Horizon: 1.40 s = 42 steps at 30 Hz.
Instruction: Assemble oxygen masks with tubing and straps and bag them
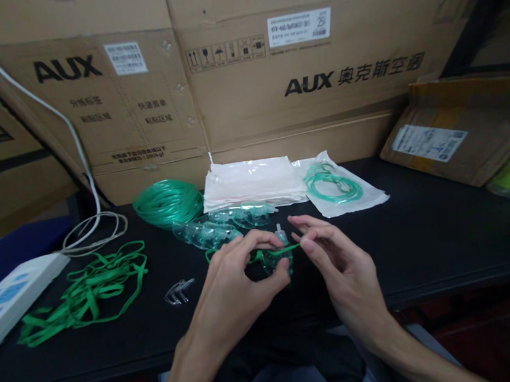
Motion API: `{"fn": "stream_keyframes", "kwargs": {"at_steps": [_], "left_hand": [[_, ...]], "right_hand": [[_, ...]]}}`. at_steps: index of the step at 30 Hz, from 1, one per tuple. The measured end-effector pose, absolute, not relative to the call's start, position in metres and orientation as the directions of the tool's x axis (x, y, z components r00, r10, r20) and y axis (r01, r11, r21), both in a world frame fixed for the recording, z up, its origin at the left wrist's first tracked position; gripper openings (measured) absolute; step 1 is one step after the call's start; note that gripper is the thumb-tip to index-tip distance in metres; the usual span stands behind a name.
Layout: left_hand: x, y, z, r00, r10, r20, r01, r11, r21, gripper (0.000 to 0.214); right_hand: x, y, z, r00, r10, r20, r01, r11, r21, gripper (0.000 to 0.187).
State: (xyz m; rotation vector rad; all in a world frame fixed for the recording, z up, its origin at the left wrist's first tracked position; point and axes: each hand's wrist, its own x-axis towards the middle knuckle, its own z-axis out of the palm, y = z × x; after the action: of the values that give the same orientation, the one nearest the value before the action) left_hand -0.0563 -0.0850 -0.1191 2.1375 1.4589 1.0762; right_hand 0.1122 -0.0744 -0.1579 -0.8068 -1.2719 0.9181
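Note:
Between my two hands is a clear green oxygen mask with a pale connector pointing away from me. A thin green elastic strap crosses in front of it. My left hand curls around the mask's left side, thumb and fingers closed on the mask. The fingers of my right hand pinch the strap's right end between thumb and forefinger. More green strap shows behind my left hand. Just beyond the hands lie several clear masks, partly overlapping.
A coil of green tubing, a stack of white bags and a bagged tubing set stand along the back. At left lie green straps, small clear clips and a power strip. Cardboard boxes wall the table.

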Motion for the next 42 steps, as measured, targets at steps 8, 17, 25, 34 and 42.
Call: {"fn": "stream_keyframes", "kwargs": {"at_steps": [8, 17, 25, 34, 42], "left_hand": [[-0.065, -0.082, -0.116, 0.131, 0.913, 0.386, 0.682, -0.366, 0.634, 0.012], [-0.069, -0.080, -0.116, 0.098, 0.963, 0.251, 0.534, -0.264, 0.803, 0.011], [-0.069, -0.075, -0.116, 0.121, 0.989, 0.085, 0.049, -0.091, 0.995, 0.024], [-0.085, -0.077, -0.116, 0.192, 0.978, 0.087, 0.404, -0.159, 0.901, 0.047], [-0.112, -0.080, -0.109, 0.170, 0.976, 0.137, 0.743, -0.218, 0.633, 0.030]], "right_hand": [[0.114, -0.073, -0.157, 0.167, 0.881, 0.442, -0.125, 0.464, -0.877, 0.010], [0.119, -0.071, -0.156, 0.096, 0.892, 0.442, -0.144, 0.452, -0.880, 0.010], [0.123, -0.069, -0.157, -0.391, 0.724, 0.568, 0.201, 0.670, -0.715, 0.079], [0.137, -0.057, -0.153, -0.301, 0.800, 0.519, 0.271, 0.594, -0.758, 0.051], [0.157, -0.049, -0.128, -0.266, 0.899, 0.348, 0.389, 0.430, -0.815, 0.046]]}}
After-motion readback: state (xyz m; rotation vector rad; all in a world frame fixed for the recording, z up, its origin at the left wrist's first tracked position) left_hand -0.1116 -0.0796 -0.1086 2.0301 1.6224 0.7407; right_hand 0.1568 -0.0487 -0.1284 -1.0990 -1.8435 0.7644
